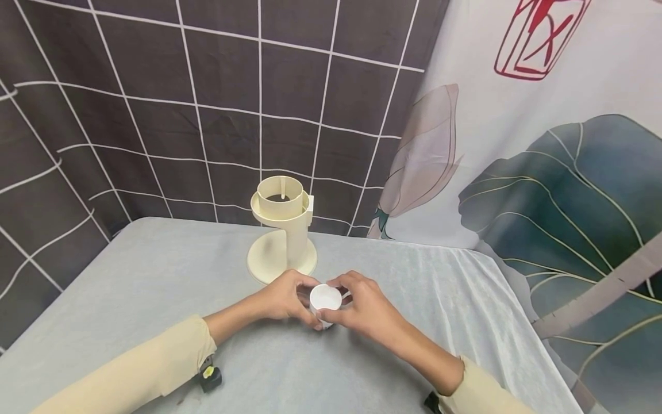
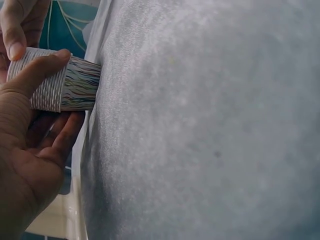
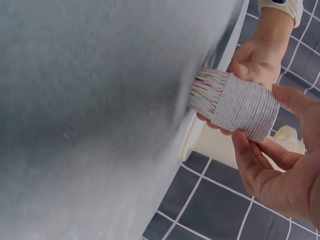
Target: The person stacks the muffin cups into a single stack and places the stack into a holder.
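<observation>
A stack of nested paper cups (image 1: pixel 326 298) stands upright on the cloth, white inside. Its many white rims are packed together at the top, and the lowest cup shows a wavy multicoloured stripe pattern, clear in the left wrist view (image 2: pixel 82 85). My left hand (image 1: pixel 287 298) grips the stack from the left, with the thumb (image 2: pixel 45 67) across the rims. From the right, my right hand (image 1: pixel 364 305) holds it between thumb and fingers near the upper rims, as the right wrist view shows the cups (image 3: pixel 245 105) between both hands.
Behind the hands stands a cream stand (image 1: pixel 297 241) with a round base and a ring-shaped holder on top. A pale grey-blue cloth (image 1: pixel 170 287) covers the table. A dark gridded curtain (image 1: pixel 222 132) hangs behind, and a white printed curtain (image 1: pixel 439 201) hangs at the right.
</observation>
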The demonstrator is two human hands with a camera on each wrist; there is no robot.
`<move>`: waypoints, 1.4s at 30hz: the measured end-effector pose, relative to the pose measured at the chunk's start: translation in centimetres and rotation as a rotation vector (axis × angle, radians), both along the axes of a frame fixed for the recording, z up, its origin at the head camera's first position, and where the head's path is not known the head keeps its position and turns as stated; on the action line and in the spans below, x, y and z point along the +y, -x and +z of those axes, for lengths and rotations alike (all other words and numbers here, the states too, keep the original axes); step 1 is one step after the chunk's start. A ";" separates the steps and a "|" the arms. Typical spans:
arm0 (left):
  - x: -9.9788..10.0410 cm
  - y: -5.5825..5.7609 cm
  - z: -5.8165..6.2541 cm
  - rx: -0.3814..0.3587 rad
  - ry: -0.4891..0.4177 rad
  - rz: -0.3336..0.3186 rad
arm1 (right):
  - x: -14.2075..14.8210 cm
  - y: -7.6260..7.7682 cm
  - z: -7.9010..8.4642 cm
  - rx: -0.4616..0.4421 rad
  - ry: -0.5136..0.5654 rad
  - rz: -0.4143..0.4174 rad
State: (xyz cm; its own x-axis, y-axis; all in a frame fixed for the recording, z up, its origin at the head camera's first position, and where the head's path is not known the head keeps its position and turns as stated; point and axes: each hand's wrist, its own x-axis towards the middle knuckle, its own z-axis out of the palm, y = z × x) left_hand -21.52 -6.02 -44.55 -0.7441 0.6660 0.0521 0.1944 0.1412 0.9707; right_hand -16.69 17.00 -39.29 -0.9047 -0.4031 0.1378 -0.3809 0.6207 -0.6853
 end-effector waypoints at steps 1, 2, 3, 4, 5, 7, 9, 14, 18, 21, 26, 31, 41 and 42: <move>0.0 0.0 0.0 -0.003 -0.002 -0.001 | 0.0 -0.1 -0.1 0.002 0.003 0.002; 0.0 -0.1 0.0 -0.007 -0.005 -0.003 | 0.1 -0.1 -0.1 0.003 0.008 0.004; -0.1 -0.1 0.0 -0.010 -0.009 -0.007 | 0.1 -0.2 -0.2 0.000 0.016 0.006; -0.1 -0.2 0.0 -0.009 -0.010 -0.009 | 0.2 -0.2 -0.3 -0.003 0.027 0.006; -0.1 -0.2 0.0 -0.010 -0.010 -0.013 | 0.3 -0.3 -0.4 -0.006 0.040 0.006; -0.2 -0.3 0.0 -0.007 -0.010 -0.018 | 0.5 -0.3 -0.7 -0.015 0.068 0.005; -0.2 -0.3 0.0 0.002 -0.010 -0.015 | 0.7 -0.3 -0.9 -0.033 0.099 0.004; -0.3 -0.4 0.0 0.002 -0.013 0.001 | 1.1 -0.3 -1.2 -0.072 0.155 0.015; -0.5 -0.5 -0.1 -0.012 -0.022 0.022 | 1.6 -0.2 -1.4 -0.085 0.188 0.033; -0.7 -0.6 0.0 -0.015 -0.030 0.063 | 2.0 -0.2 -1.5 -0.091 0.221 0.050; -1.1 -0.7 0.1 0.033 -0.063 0.119 | 2.4 -0.1 -1.6 -0.110 0.267 0.069; -1.2 -0.9 0.2 0.062 -0.123 0.129 | 2.5 0.0 -1.7 -0.131 0.295 0.073; -1.6 -0.9 0.5 0.070 -0.199 0.118 | 2.2 0.4 -1.8 -0.143 0.340 0.098; -1.6 -0.9 0.6 0.068 -0.199 0.121 | 2.1 0.5 -1.8 -0.135 0.341 0.102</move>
State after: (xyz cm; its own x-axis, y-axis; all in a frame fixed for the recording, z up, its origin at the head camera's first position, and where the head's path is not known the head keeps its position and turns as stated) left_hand -20.59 -7.65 -43.99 -0.8080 0.5442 0.2260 0.2537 -0.0249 0.9669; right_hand -17.14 19.13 -41.06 -0.8814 -0.4438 0.1620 -0.3213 0.3118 -0.8942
